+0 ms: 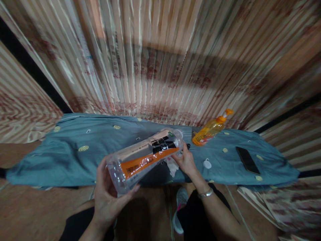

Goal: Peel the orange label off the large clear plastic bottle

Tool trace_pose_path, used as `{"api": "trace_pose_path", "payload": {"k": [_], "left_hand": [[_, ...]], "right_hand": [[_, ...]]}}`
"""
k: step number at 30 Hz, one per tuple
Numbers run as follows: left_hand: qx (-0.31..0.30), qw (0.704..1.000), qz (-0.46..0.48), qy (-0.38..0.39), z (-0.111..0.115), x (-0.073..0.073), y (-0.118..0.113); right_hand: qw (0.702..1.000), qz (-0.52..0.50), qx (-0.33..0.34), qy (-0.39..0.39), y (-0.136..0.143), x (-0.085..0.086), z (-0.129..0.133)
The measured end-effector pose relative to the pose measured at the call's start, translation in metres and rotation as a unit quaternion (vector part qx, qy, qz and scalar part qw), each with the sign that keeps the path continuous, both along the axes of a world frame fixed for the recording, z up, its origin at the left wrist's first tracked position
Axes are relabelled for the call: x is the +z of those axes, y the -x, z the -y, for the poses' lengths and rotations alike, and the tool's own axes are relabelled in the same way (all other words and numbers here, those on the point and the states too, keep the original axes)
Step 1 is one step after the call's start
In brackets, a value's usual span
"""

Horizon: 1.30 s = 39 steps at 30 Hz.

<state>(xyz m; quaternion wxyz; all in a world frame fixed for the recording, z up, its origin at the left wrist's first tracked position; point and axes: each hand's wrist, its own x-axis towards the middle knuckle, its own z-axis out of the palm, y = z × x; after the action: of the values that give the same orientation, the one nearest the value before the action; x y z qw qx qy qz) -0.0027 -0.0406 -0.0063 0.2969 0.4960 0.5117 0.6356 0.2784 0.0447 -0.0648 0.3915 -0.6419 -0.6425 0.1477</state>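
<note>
A large clear plastic bottle (140,147) with an orange and black label is tilted in the air above the cloth-covered surface. Its wide base lies in my left hand (107,190), the fingers wrapped round the underside and the thumb along the near edge. At the narrower far end, my right hand (187,162) is closed around the neck area; part of its fingers is hidden behind the bottle. Under my right hand lies a crumpled white tissue (172,167). A small white round cap (207,163) rests to the right of that hand.
An orange pump bottle (209,132) stands at the back right of the blue-green cloth (75,147). A dark phone (247,160) lies farther right. Pleated patterned curtains (160,73) hang behind and at both sides, with dark poles (37,70) at the corners.
</note>
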Motion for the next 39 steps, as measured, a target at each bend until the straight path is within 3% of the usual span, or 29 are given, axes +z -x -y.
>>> {"api": "trace_pose_path", "payload": {"k": [7,20,29,39], "left_hand": [[0.009,1.0,0.009,0.006,0.001,0.001,0.0],[-0.039,0.998,-0.039,-0.008,0.001,-0.009,0.009],[-0.029,0.997,-0.067,-0.027,0.001,-0.008,0.009],[-0.004,0.999,-0.034,-0.017,-0.001,-0.002,0.005]], "right_hand": [[1.0,0.014,-0.01,0.01,0.0,0.001,0.0],[1.0,0.01,-0.005,0.0,-0.001,0.0,0.0],[1.0,0.024,-0.015,0.006,0.0,0.001,0.001],[0.999,0.034,-0.02,-0.006,0.0,0.0,0.001]]}}
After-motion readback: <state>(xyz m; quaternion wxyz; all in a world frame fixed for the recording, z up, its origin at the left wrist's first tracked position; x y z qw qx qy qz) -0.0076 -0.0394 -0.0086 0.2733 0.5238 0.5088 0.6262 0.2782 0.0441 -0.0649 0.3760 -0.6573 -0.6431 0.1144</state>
